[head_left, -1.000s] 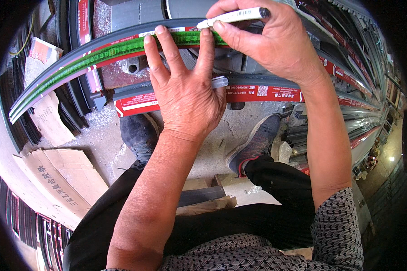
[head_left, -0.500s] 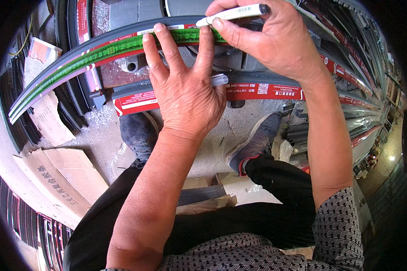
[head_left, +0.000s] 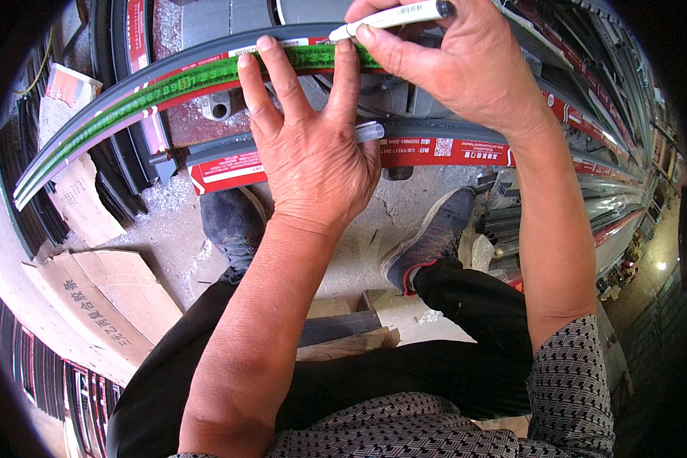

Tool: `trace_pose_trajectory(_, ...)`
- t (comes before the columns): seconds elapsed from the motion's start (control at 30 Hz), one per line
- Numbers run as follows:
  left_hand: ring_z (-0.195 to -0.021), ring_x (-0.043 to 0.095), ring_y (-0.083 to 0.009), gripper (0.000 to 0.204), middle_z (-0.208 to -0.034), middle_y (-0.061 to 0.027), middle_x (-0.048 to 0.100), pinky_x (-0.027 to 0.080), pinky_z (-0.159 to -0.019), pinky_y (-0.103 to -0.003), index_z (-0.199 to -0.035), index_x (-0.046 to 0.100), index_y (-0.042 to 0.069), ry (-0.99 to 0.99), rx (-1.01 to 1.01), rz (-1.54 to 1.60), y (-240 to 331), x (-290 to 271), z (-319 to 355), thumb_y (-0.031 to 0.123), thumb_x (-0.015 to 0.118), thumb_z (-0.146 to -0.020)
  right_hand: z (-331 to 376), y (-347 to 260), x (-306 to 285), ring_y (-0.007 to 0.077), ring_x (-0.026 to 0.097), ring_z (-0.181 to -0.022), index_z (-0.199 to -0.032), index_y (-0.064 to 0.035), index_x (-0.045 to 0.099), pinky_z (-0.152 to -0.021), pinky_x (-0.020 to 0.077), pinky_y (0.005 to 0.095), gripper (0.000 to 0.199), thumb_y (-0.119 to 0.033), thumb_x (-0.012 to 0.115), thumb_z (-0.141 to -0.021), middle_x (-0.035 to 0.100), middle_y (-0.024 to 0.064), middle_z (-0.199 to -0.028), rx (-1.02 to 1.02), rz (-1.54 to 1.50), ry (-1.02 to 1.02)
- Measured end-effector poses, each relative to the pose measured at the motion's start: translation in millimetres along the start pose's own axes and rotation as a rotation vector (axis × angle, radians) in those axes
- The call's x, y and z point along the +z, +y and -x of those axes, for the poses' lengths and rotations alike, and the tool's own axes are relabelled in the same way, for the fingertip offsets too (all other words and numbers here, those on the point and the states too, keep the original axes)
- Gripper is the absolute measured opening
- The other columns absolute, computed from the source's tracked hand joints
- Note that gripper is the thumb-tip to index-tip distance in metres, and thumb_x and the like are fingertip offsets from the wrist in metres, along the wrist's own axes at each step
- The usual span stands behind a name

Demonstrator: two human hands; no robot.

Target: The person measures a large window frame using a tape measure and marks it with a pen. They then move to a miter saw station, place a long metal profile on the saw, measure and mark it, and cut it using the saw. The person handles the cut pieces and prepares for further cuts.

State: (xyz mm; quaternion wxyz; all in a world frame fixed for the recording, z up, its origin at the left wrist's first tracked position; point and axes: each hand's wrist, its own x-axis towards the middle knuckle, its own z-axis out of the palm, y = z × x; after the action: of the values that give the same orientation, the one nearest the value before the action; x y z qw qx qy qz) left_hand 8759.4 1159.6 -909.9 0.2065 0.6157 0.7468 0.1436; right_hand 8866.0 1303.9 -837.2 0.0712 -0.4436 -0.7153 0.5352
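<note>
My left hand (head_left: 313,153) lies with spread fingers on a green measuring tape (head_left: 214,71), which runs along a long dark metal profile (head_left: 183,55) with a red-and-white label strip. Beside that hand's thumb sticks out a short, clear, tube-shaped piece (head_left: 370,131), held at the base of the fingers. In my right hand (head_left: 466,69) is a white marker pen (head_left: 393,20) with a black rear end, pinched between thumb and fingers. Its tip is at the profile's edge, just above my left index fingertip; whether it touches cannot be made out.
Nearer to me lies another profile with a red printed label (head_left: 229,171). Bundled profiles (head_left: 580,195) crowd the right side. Flattened cardboard (head_left: 107,301) rests at the left, with metal shavings (head_left: 172,210) on the floor close by. My shoes (head_left: 237,229) stand below the work.
Both hands and the marker have shifted very slightly up in the picture. My grip on the marker looks the same, and my left hand still rests on the tape.
</note>
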Motion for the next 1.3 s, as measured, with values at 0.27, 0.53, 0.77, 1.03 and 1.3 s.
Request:
trace_pose_trajectory(0.27,-0.148,0.009,-0.0617,0.092,-0.162,-0.0375,0.008,0.017,-0.123,-0.062,-0.161,0.033,0.031,-0.001,0.008,0.003,0.1,-0.3,0.3,0.028,0.075,-0.08,-1.3,26.0,0.9,0.0041,0.058,-0.071,-0.101,-0.0027,0.072,-0.062,0.0473,0.0222,0.009,-0.003,0.07,-0.092,0.068,-0.0011,-0.082,-0.162,-0.112,0.004)
trace_pose_trajectory(0.53,-0.148,0.007,-0.0612,0.093,-0.163,-0.0366,0.006,0.017,-0.123,-0.062,-0.162,0.032,0.032,-0.009,0.001,-0.006,-0.1,0.0,0.6,0.028,0.075,-0.08,1.8,18.3,1.3,0.0041,0.058,-0.071,-0.102,-0.0028,0.072,-0.062,0.0476,0.0223,0.01,-0.002,0.07,-0.092,0.068,-0.0013,-0.082,-0.1,-0.107,0.008)
trace_pose_trajectory(0.77,-0.148,0.007,-0.0612,0.093,-0.162,-0.0368,0.007,0.017,-0.123,-0.062,-0.162,0.032,0.032,-0.005,0.004,-0.003,0.6,0.4,0.3,0.028,0.075,-0.079,-0.2,24.3,0.6,0.0039,0.058,-0.07,-0.102,-0.0034,0.072,-0.062,0.0473,0.0222,0.01,-0.002,0.07,-0.092,0.068,-0.0017,-0.081,-0.12,-0.133,-0.001)
trace_pose_trajectory(1.03,-0.148,0.01,-0.0614,0.094,-0.161,-0.0376,0.009,0.017,-0.124,-0.061,-0.161,0.033,0.031,0.004,0.008,-0.009,-0.2,1.2,-0.1,0.028,0.076,-0.078,-0.1,18.9,0.0,0.0032,0.056,-0.069,-0.102,-0.0035,0.071,-0.06,0.0453,0.0222,0.009,-0.004,0.07,-0.093,0.066,-0.0034,-0.079,-0.081,-0.091,0.012)
trace_pose_trajectory(1.3,-0.147,0.01,-0.0615,0.096,-0.161,-0.0382,0.009,0.017,-0.123,-0.061,-0.161,0.033,0.031,0.004,0.014,-0.002,0.0,0.2,0.1,0.029,0.077,-0.076,-0.2,20.3,0.0,0.003,0.055,-0.068,-0.101,-0.0039,0.071,-0.059,0.0447,0.0221,0.008,-0.004,0.07,-0.093,0.065,-0.0042,-0.078,-0.084,-0.088,0.013)
